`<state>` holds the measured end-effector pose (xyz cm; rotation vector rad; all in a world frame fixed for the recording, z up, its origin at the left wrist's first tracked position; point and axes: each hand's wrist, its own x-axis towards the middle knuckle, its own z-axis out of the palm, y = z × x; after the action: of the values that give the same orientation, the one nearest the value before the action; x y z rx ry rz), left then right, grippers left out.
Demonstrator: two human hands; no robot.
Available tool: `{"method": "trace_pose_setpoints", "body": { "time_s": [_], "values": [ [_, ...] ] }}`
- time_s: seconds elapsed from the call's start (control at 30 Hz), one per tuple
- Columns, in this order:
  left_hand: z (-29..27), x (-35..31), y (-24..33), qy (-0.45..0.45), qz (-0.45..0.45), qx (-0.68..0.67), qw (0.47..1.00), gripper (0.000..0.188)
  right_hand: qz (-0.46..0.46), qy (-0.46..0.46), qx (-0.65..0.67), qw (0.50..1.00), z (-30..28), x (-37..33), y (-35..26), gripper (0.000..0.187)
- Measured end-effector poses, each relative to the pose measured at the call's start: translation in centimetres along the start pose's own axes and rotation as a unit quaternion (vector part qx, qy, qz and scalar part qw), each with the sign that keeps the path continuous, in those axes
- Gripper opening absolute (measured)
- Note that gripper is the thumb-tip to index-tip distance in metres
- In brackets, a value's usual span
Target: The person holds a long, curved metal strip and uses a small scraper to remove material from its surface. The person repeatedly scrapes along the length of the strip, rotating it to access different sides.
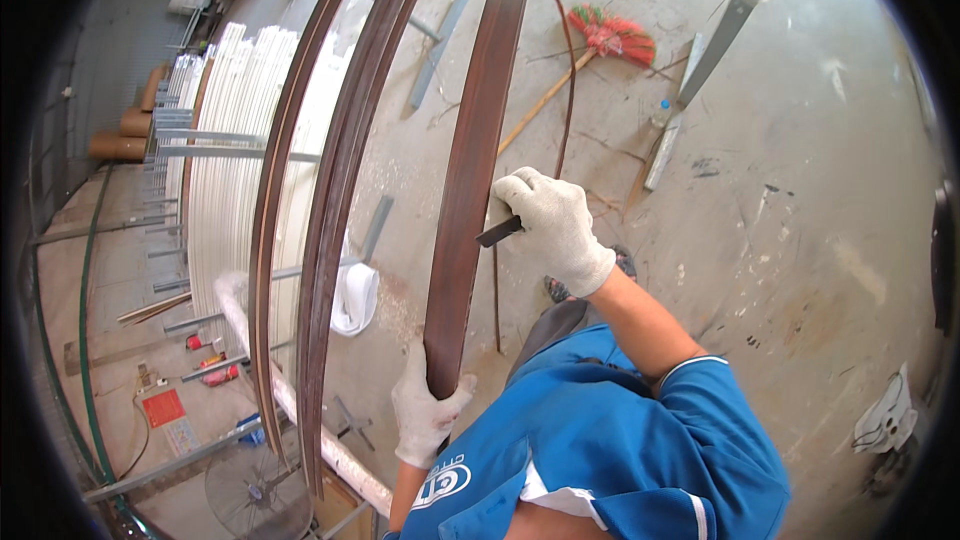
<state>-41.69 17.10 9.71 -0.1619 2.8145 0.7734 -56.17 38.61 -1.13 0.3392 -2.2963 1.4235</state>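
Observation:
A long, dark brown wood-grain plank (478, 155) runs from the top of the view toward my body. My left hand (426, 408), in a whitish knit glove, is wrapped round the plank's near end. My gloved right hand (553, 228) is closed beside the plank's right edge, about midway along the visible length. From its fist sticks a short, dark, flat piece (500, 231), its tip against or just over that edge. The frames do not show what kind of tool it is.
Two more brown strips (350, 140) run alongside at left. Beyond them, white lengths (240, 140) are stacked on metal bars. A red broom (615, 37), a plastic bottle (661, 112) and a metal leg (715, 45) stand or lie at upper right. A fan (258, 493) sits lower left.

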Motion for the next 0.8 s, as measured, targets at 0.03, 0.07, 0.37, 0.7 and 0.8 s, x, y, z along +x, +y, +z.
{"method": "trace_pose_setpoints", "body": {
  "time_s": [0.03, 0.07, 0.37, 0.7, 0.8],
  "values": [
    [-0.2, -0.2, 0.0, -0.004, -0.018, 0.007, 1.0, 0.065, 0.021, 0.053, 0.001, 0.998, -0.1, 0.4, 0.7, 0.018],
    [-0.3, -0.5, 0.0, 0.001, -0.023, -0.003, 1.0, 0.064, 0.033, 0.093, 0.008, 0.995, -0.3, 0.9, 1.5, 0.018],
    [0.1, -4.4, -5.8, 0.147, -0.047, 0.219, 0.964, 0.054, 0.317, -0.016, 0.476, 0.82, -0.2, 2.1, 3.1, 0.042],
    [-0.1, -5.4, -8.4, 0.113, -0.012, 0.205, 0.972, 0.061, 0.442, -0.017, 0.75, 0.491, 7.0, 1.8, 4.0, 0.03],
    [-0.6, -4.9, -7.9, 0.058, -0.049, 0.102, 0.992, 0.062, 0.442, -0.019, 0.758, 0.48, 8.2, 0.3, 5.2, 0.035]
  ]
}}
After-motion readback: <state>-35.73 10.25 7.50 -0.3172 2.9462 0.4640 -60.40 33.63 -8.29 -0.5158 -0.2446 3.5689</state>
